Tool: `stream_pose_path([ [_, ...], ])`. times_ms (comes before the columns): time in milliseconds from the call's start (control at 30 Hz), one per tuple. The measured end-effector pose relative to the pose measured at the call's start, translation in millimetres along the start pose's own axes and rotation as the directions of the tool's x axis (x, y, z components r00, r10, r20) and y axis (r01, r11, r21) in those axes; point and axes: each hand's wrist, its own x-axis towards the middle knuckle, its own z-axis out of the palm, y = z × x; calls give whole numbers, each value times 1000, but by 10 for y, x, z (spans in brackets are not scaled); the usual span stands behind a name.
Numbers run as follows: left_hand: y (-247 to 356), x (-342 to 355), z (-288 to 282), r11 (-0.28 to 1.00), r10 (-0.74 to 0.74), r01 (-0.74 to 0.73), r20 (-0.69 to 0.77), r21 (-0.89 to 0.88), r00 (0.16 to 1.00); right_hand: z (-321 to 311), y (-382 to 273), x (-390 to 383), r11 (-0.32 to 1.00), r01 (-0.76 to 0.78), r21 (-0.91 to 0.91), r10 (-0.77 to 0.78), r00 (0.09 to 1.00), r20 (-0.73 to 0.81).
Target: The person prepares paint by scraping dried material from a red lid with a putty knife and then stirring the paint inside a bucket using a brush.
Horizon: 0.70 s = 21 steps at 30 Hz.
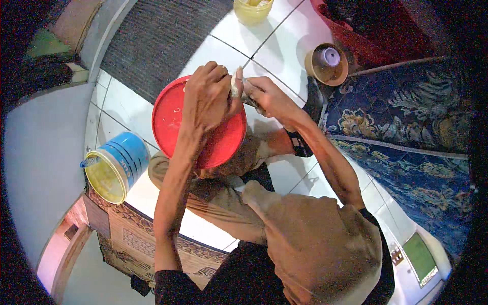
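My left hand (211, 96) is above a round red lid-like disc (165, 114) with a raised rim, its fingers curled and its thumb out. A small pale lump (234, 87) shows at the thumb side of that hand; its kind is unclear. My right hand (268, 99) is closed just right of it, almost meeting the left. A dark grey object (250, 100) shows under the right fingers, mostly hidden, so I cannot name it. A few pale specks lie on the disc, which is at my bent leg.
A blue-and-yellow bucket (129, 152) lies tipped at the left. A yellow tub (252, 12) stands at the far side, and a brown bowl (339, 73) with a lilac cup (330, 57) at the right. Blue floral padding (396, 112) borders the right; a dark ribbed mat (152, 48) lies far left.
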Motion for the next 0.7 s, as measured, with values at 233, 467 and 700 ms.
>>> stream_pose_path([
  [233, 52, -44, -46, 988, -131, 109, -210, -111, 969, 58, 36, 136, 927, 356, -118, -371, 918, -142],
  [467, -15, -15, -166, 973, -184, 155, -174, -169, 968, 5, -60, 230, 998, 55, 30, -57, 994, 89],
  [700, 35, 20, -174, 980, -128, 99, -165, -172, 978, 47, 60, 220, 983, 176, 59, -173, 984, -53],
])
